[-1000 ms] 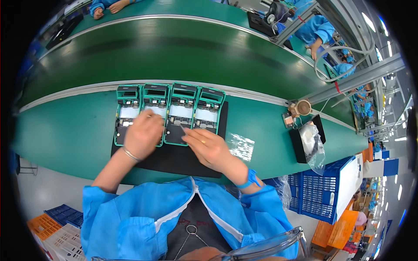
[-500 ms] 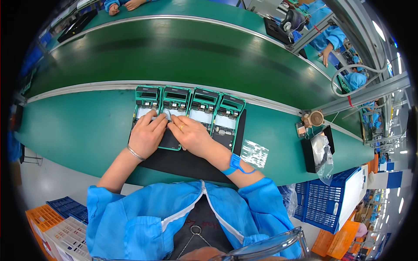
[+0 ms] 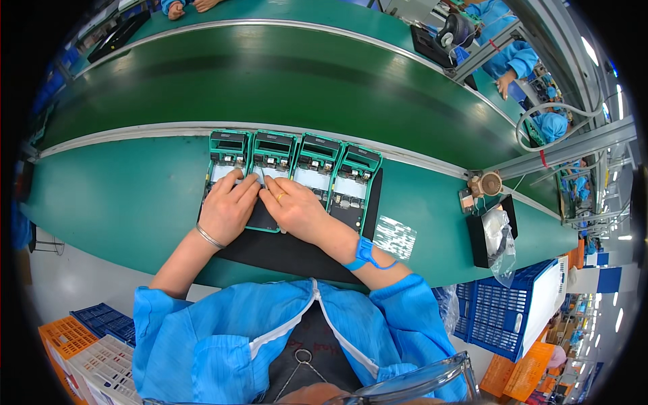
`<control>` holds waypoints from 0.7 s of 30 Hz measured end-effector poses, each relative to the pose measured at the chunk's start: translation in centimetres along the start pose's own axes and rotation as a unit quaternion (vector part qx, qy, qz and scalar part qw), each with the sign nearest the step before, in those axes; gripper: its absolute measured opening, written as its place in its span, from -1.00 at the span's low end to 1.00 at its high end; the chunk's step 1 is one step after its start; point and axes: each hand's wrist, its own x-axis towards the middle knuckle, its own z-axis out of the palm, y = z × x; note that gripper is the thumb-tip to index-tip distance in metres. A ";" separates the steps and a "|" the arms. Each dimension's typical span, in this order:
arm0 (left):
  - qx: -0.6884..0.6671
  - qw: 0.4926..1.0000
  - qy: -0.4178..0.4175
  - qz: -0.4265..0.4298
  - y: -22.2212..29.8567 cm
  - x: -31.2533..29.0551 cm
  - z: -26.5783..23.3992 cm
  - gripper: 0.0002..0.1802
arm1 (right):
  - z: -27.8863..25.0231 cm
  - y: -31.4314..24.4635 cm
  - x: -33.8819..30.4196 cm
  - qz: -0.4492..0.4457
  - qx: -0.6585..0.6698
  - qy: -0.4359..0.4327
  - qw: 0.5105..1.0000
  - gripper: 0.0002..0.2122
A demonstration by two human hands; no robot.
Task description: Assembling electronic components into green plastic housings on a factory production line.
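Note:
Several green-framed electronic units (image 3: 314,177) stand in a row on a black mat (image 3: 277,255), each with a black upper part, a white middle and a dark lower board. Both my hands are over the second unit from the left. My left hand (image 3: 228,208), a metal bangle at its wrist, presses its bent fingertips on that unit's white area. My right hand (image 3: 295,210), wearing a ring and a blue wrist strap (image 3: 365,255), has its fingers pinched at the same spot. A thin sliver shows at its fingertips, too small to name.
A sheet of small silvery labels (image 3: 395,237) lies right of the mat. Further right are a black box with clear plastic bags (image 3: 498,233) and a round brown device (image 3: 489,183). Blue crates (image 3: 491,307) stand at the table's right edge. Co-workers sit beyond the green belt (image 3: 270,81).
My hands stay at the same unit with hardly any movement. The whole view has shifted very slightly.

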 end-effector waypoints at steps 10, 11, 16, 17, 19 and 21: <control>0.014 0.999 -0.036 -0.006 -0.1 0.5 -0.4 -0.64 | 0.2 0.1 0.1 -0.019 -0.024 -0.006 1.000 -0.64; 0.023 0.999 -0.046 -0.006 -0.1 0.6 -0.4 -0.64 | 0.2 0.1 0.1 -0.018 -0.024 -0.009 1.000 -0.64; 0.030 0.998 -0.056 -0.005 0.2 0.5 -0.3 -0.63 | -0.7 0.1 -0.2 -0.015 -0.025 -0.008 1.000 -0.64; 0.030 0.998 -0.060 -0.001 0.3 0.5 -0.3 -0.63 | -1.5 0.1 -0.3 -0.002 -0.006 -0.030 1.000 -0.62; 0.028 0.998 -0.059 0.002 0.4 0.4 -0.2 -0.64 | -4.2 0.3 -0.9 0.012 0.012 -0.043 0.999 -0.59; 0.022 0.998 -0.057 0.010 0.1 0.4 -0.2 -0.65 | -8.0 0.6 -2.7 0.035 -0.003 -0.020 0.999 -0.57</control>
